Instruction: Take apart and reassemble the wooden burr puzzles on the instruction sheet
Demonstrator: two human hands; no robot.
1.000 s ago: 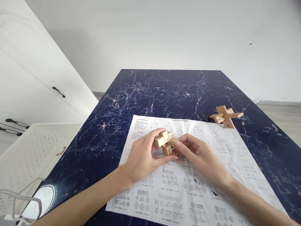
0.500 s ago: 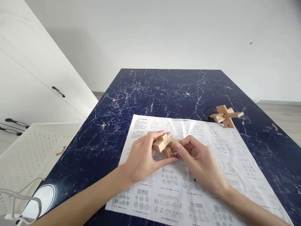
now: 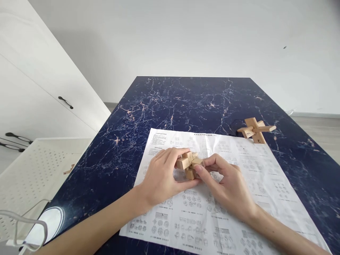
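Observation:
Between my hands is a wooden burr puzzle (image 3: pixel 190 164), made of interlocking pale blocks and held just above a printed instruction sheet (image 3: pixel 191 225). My left hand (image 3: pixel 163 173) is closed around its left side, fingers over the top and thumb beneath. My right hand (image 3: pixel 225 180) pinches a block at the puzzle's right side between thumb and fingers. The inner joints of the puzzle are partly hidden by my fingers. The sheet carries small line drawings and text, and it is creased.
Another wooden puzzle (image 3: pixel 255 131) with numbered pieces stands at the sheet's far right edge. The table (image 3: pixel 180 102) is dark blue with a marbled pattern. On the left are a white perforated surface (image 3: pixel 34 177), a pale cable (image 3: pixel 26 217) and a white round object (image 3: pixel 50 223).
The held puzzle has turned slightly and shifted a little to the right in my hands. Its right block sits at a different angle. The other puzzle has stayed in place.

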